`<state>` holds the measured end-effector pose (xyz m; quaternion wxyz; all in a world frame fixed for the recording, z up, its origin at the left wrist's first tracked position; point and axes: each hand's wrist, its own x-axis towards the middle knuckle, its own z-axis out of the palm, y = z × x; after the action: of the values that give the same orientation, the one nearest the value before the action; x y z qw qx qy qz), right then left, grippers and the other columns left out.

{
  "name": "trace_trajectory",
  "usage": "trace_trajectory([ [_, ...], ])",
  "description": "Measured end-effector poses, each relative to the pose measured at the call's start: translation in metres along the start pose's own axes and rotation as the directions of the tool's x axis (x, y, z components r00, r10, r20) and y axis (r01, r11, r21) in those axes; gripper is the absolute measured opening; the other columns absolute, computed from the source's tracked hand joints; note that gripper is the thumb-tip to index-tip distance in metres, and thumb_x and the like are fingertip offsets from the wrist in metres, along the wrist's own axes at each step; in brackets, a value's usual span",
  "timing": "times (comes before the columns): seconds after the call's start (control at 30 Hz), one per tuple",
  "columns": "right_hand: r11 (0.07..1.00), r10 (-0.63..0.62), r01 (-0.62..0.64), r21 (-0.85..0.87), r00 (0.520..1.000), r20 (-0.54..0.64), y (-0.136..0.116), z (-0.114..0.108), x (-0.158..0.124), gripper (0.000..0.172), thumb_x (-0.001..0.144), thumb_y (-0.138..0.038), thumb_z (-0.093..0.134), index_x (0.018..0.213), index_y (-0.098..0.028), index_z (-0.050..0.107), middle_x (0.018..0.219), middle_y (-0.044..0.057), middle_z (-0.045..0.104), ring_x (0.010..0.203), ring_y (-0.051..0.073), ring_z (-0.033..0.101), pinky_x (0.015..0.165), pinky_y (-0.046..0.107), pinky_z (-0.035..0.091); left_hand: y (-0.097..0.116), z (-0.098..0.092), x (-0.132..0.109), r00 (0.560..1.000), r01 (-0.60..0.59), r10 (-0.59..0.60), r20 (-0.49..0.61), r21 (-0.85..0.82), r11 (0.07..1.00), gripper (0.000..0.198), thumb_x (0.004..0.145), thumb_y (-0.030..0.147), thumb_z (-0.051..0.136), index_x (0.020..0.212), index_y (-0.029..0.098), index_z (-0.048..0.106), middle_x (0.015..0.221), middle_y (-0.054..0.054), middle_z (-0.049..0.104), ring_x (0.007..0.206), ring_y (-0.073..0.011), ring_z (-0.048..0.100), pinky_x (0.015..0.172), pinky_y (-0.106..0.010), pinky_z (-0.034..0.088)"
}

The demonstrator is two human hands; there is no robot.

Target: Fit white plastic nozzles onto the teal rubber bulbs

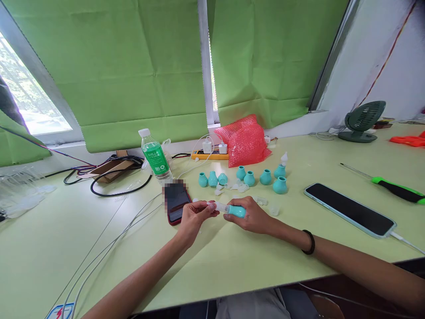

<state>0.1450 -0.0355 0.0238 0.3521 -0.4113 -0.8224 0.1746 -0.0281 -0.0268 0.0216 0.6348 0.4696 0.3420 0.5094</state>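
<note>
My right hand [250,215] is wrapped round a turquoise squeeze bulb [237,211] held sideways above the table. A translucent plastic nozzle [221,207] sticks out of the bulb's left end. The fingertips of my left hand [195,217] pinch the nozzle's narrow tip. Behind my hands several loose turquoise bulbs [265,177] stand on the table, and one lies with its opening toward me. At the back right of that group, one bulb [280,171] carries an upright nozzle [284,158]. Small clear plastic parts [243,188] lie scattered between the bulbs and my hands.
A red-cased phone [176,201] and a water bottle [155,155] are left of the bulbs. Red bubble wrap [247,141] lies beside an orange power strip [199,155]. Rightward are a charging phone [348,209], a screwdriver [395,188] and a fan [363,119]. White cables [109,248] cross the left side.
</note>
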Motion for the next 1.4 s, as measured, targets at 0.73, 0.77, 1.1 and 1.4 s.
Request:
trace_trajectory([
  [0.73,0.999,-0.009,0.029,0.042,0.902,-0.431,0.050,-0.073,0.035,0.024,0.066,-0.037,0.060,0.079,-0.017,0.058,0.076,0.003,0.061,0.071,0.017,0.057,0.067,0.029,0.046,-0.001,0.004,-0.002,0.988,-0.152,0.139,0.062,0.385,0.910,0.034,0.071,0.036,0.052,0.093,0.012,0.063,0.092,-0.010,0.063,0.073,-0.0165,0.054,0.065,-0.029,0.048],
  [0.77,0.996,0.019,0.025,0.081,0.867,-0.498,0.056,-0.077,0.037,0.025,0.067,-0.038,0.058,0.079,-0.016,0.057,0.074,0.004,0.061,0.071,0.017,0.058,0.068,0.030,0.046,-0.002,0.004,-0.002,0.989,-0.151,0.136,0.066,0.404,0.902,0.032,0.072,0.036,0.052,0.089,0.012,0.065,0.090,-0.010,0.063,0.072,-0.0162,0.053,0.065,-0.029,0.048],
  [1.1,0.997,0.057,-0.079,0.003,0.693,-0.719,0.100,-0.100,0.041,0.035,0.072,-0.036,0.051,0.100,-0.019,0.039,0.090,0.007,0.059,0.082,0.018,0.056,0.065,0.029,0.046,-0.006,0.006,-0.007,0.983,-0.181,0.134,0.126,0.522,0.833,0.025,0.073,0.029,0.050,0.088,0.017,0.065,0.087,-0.007,0.061,0.073,-0.0158,0.053,0.064,-0.026,0.047],
  [1.4,0.930,-0.064,-0.177,-0.323,0.787,-0.614,0.114,-0.103,0.034,0.045,0.077,-0.025,0.041,0.121,-0.023,0.033,0.098,0.006,0.057,0.076,0.016,0.055,0.071,0.029,0.045,-0.006,0.007,-0.010,0.979,-0.201,0.144,0.144,0.560,0.804,0.023,0.073,0.024,0.049,0.090,0.020,0.064,0.092,-0.005,0.060,0.080,-0.0172,0.054,0.065,-0.025,0.046],
])
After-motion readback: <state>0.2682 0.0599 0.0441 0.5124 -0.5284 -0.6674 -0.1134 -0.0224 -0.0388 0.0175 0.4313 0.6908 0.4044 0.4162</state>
